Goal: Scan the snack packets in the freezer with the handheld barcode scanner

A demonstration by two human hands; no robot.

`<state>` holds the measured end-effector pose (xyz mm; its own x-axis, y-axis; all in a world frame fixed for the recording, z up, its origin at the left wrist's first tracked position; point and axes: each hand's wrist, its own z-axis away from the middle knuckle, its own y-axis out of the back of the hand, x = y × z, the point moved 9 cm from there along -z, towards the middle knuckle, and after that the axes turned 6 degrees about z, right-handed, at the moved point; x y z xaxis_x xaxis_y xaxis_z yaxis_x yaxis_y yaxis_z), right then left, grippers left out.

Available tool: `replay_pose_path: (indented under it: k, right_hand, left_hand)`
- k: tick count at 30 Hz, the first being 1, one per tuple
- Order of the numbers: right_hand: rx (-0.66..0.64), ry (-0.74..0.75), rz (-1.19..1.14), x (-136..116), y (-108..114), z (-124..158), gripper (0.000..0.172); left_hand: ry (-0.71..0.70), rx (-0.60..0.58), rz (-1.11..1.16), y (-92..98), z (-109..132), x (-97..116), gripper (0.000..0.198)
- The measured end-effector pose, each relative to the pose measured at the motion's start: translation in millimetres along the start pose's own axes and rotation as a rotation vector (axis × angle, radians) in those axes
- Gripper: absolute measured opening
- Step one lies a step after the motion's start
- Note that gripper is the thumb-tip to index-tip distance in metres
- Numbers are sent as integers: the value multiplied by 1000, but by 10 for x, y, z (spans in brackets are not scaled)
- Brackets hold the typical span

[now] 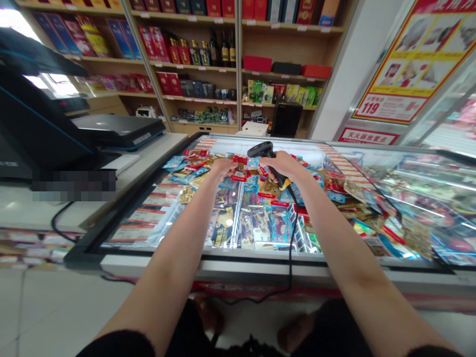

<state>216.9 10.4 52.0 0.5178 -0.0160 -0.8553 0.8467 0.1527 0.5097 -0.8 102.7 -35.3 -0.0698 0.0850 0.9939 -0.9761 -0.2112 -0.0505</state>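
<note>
Left hand (224,168) closed narrowly on a red-and-gold packet (240,171), raised just above the heaped snacks. Right hand (283,166) wrapped around the grip of a black barcode scanner (268,166), its nose tilted down toward the packet and close beside it, a pairing that seems to suit the short reach between them. Both hands over a glass-topped freezer (223,254), with a black cable (293,233) hanging slack over its front edge toward the floor, apparently loose enough to leave the scanner free to turn. Inside, snack packets (226,223) in loose overlapping piles, many faces up, probably for easy viewing. To the left, a table (163,148) under a dark flat device (119,130); ahead, shelves (282,72) of boxes and bottles. Packet's print mostly hidden by fingers, scanner's window out of sight, and a blurred patch (74,186) beside the table unreadable.
</note>
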Motion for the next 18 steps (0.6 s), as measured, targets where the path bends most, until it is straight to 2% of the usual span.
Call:
replay_pose_path:
  k: [4, 8, 14, 18]
  right_hand:
    - [-32, 27, 16, 4, -45, -16, 40]
    - [-56, 49, 28, -33, -86, 10, 39]
    - [-69, 47, 101, -88, -126, 70, 41]
    - [-86, 61, 131, -68, -142, 50, 40]
  left_hand:
    - [-45, 105, 224, 103, 64, 87, 27]
    - [-77, 124, 328, 149, 46, 101, 24]
    - [-75, 111, 370, 156, 6, 78, 26]
    - [-81, 148, 370, 179, -7, 78, 26]
